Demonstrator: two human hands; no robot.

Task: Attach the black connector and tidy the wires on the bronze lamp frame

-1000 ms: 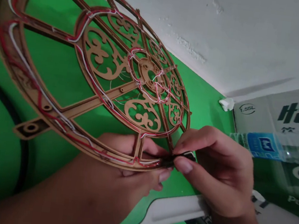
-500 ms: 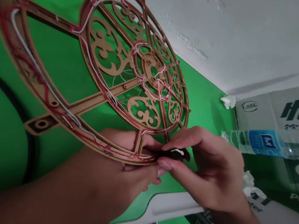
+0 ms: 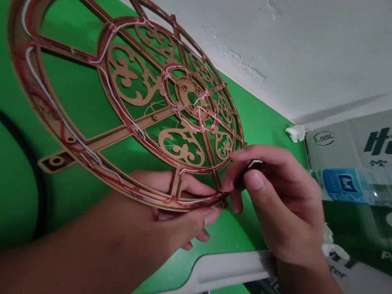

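Head view: left hand (image 3: 175,225) wrapped round the near rim of the brown frame (image 3: 111,142), over the green counter (image 3: 265,131). Right hand (image 3: 282,200) curled, thumb and fingers pinching a small dark piece (image 3: 244,174) just beside that rim. Best, I judge: brace the rim, spare the wiring (image 3: 24,9). Bottle (image 3: 346,184) near printed carton (image 3: 344,129); contents unclear.

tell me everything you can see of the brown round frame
The brown round frame looks like plastic: concentric rings joined by spokes, with openwork scrolls around a central holed hub. Red and white wires run along its rings; a tab with a hole juts from the rim. It is tilted over the green surface. The left hand grips its rim; whether the right hand touches it is unclear.
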